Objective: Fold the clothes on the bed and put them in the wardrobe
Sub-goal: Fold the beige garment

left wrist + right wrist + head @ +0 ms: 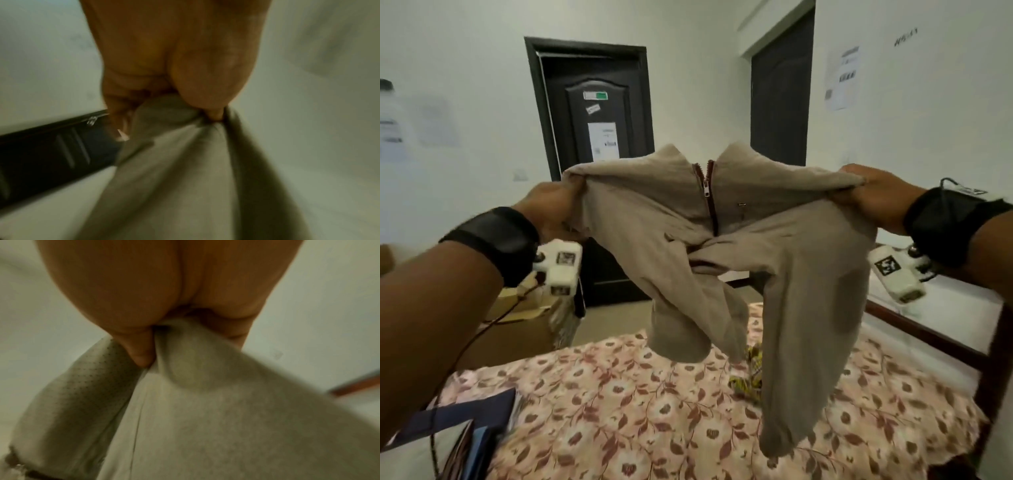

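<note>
A pale room with dark doors (pixel 599 137) lies behind the bed (pixel 654 411), which has a flowered sheet. Above the bed hangs the beige zip jacket (pixel 722 222), not touching it. Its long axis runs sideways between the two hands, and both are equally near. The left hand (pixel 551 205) grasps one shoulder and the right hand (pixel 869 198) grasps the other. I judge the next move is to lower it flat on the sheet.
</note>
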`<action>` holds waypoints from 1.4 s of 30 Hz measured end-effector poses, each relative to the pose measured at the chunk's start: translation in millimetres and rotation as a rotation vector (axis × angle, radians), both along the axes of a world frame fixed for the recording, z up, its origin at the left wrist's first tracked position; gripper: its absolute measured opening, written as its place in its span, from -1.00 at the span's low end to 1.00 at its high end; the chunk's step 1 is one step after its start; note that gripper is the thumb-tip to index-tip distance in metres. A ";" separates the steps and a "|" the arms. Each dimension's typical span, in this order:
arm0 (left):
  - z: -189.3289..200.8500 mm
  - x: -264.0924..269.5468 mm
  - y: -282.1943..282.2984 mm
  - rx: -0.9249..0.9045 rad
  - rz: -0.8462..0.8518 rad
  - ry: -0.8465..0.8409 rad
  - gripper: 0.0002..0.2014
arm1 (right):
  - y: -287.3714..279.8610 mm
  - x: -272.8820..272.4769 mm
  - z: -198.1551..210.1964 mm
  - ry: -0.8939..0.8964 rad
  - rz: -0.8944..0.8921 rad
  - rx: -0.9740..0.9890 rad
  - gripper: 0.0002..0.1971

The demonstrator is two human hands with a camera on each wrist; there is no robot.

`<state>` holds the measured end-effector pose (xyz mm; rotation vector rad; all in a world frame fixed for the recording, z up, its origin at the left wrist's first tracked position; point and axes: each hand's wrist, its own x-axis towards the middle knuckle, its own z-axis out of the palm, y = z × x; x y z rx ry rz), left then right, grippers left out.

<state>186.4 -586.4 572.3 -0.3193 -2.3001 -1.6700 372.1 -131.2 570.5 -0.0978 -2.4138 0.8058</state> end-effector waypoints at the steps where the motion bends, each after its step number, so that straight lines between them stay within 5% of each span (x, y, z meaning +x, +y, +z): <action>1: 2.6 5.5 3.4 0.213 -0.092 -0.120 -0.60 | -4.4 1.9 0.1 -0.012 0.043 -0.041 -0.89; 3: 4.2 11.4 6.4 0.346 -0.114 -0.095 -0.74 | -2.3 3.1 2.3 -0.008 0.085 0.112 -0.91; 6: -8.8 2.2 -7.5 -0.125 0.054 0.375 -0.64 | 16.8 11.1 16.2 0.060 -0.076 0.467 -0.66; 8: -19.8 -5.7 -19.4 -0.460 0.132 0.559 -0.60 | 24.6 18.2 19.3 0.087 -0.128 0.493 -0.53; 11: -37.4 -10.0 -16.5 -0.607 0.107 0.625 -0.57 | 14.1 13.3 2.1 -0.122 -0.047 0.605 -0.79; 13: -41.7 -14.2 -7.6 -0.614 0.076 0.633 -0.54 | 6.9 7.4 -4.6 -0.194 0.055 0.563 -0.83; 15: -31.6 -21.3 -9.1 -0.500 0.095 0.618 -0.58 | 6.8 6.5 8.7 -0.052 0.054 0.499 -0.85; 17: -19.2 -21.8 -12.0 -0.203 0.083 0.655 -0.61 | 14.0 4.5 18.6 0.228 -0.050 0.461 -0.63; 19: -23.4 -13.0 -7.2 -0.005 -0.018 0.626 -0.73 | 10.3 -2.1 6.5 0.306 -0.052 0.484 -0.60; 21: -40.8 -3.0 -1.6 -0.259 -0.100 0.566 -0.81 | 5.5 -6.0 -18.4 0.052 0.082 0.589 -0.83; 24: -52.4 -8.1 -18.1 -0.577 -0.025 0.562 -0.63 | 15.8 -1.4 -22.6 -0.146 0.098 0.609 -0.77; 28: -50.9 -18.8 -30.1 -0.518 0.106 0.643 -0.57 | 30.3 -15.1 -2.2 0.102 -0.131 0.543 -0.62; 31: -48.3 -22.3 -24.5 -0.619 0.128 0.565 -0.49 | 26.0 -26.8 -7.5 -0.078 -0.019 0.595 -0.73; 33: -39.6 -28.7 -34.2 -0.659 0.021 0.485 -0.41 | 25.5 -23.4 -4.4 -0.239 0.054 0.464 -0.75; 37: -27.1 -29.9 -54.8 -0.348 -0.346 0.209 -0.31 | 28.8 -19.7 -2.7 -0.223 0.294 -0.021 -0.14; 38: -27.3 -33.1 -58.4 -0.287 -0.376 0.156 -0.34 | 27.3 -20.9 -4.0 -0.223 0.296 -0.091 -0.11; 40: -30.5 -41.1 -60.7 -0.235 -0.369 0.107 -0.59 | 29.3 -27.4 -3.6 -0.223 0.212 0.002 -0.47; 42: -37.5 -52.4 -60.9 -0.306 -0.325 0.103 -0.63 | 32.2 -32.6 -2.1 -0.204 0.076 0.222 -0.88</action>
